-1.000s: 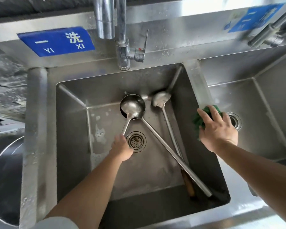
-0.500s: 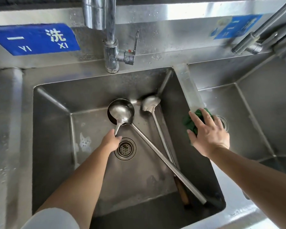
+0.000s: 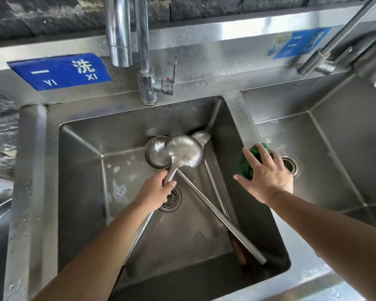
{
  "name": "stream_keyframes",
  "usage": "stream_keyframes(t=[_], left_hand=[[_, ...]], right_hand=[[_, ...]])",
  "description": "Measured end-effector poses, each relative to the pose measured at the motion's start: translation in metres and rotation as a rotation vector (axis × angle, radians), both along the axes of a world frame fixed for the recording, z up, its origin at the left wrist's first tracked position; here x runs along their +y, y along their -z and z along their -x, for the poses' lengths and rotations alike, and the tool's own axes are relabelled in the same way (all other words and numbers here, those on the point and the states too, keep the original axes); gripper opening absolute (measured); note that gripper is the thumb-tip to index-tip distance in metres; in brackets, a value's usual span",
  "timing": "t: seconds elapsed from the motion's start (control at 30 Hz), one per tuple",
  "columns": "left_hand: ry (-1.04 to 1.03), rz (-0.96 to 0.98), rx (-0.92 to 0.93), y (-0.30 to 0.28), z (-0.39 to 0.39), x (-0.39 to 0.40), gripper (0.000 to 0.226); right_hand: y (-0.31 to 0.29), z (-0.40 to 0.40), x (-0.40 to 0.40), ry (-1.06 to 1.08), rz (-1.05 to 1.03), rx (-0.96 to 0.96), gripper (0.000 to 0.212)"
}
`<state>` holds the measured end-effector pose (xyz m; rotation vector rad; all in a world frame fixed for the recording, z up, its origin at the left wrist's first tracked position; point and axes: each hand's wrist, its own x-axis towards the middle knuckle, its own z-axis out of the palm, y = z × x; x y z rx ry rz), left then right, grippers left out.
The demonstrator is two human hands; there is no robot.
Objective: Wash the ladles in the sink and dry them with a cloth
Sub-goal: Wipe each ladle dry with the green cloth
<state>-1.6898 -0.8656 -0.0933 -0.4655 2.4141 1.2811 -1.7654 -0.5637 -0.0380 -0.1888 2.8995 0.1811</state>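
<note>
Against dark stone, steel sink point(image 3: 39, 192)

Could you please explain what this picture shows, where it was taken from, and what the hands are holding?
No machine is involved: the camera sits on a person's head, looking down at their bare arms over a steel double sink. The left hand grips the handle of a ladle, blurred and apparently lifted off the bottom of the left basin. Two more ladles lie in that basin near the drain. The right hand rests with spread fingers on a green cloth by the divider. A tap stands behind.
</note>
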Motion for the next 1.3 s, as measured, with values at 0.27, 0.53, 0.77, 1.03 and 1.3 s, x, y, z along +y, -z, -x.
stream_keyframes(t=[0.27,0.53,0.77,1.03,1.3], left_hand=[[0.086,-0.246,-0.023,-0.062,-0.010,0.043,0.011],[0.170,-0.078,0.002,-0.135,-0.035,0.069,0.014],[0.095,-0.232,-0.048,-0.208,-0.078,0.084,0.008],[0.088,-0.318,0.200,-0.280,-0.089,0.112,0.009],[0.023,0.073,0.502,-0.340,-0.074,0.139,0.013]], right_hand=[[-0.005,-0.001,0.008,-0.016,0.072,-0.011,0.076],[-0.018,-0.007,0.022,0.120,0.399,-0.030,0.039],[-0.096,-0.052,0.044,0.417,1.150,0.138,0.037],[-0.252,-0.101,-0.020,-0.407,0.909,0.742,0.042],[-0.336,-0.091,-0.054,-0.554,0.273,0.593,0.041]])
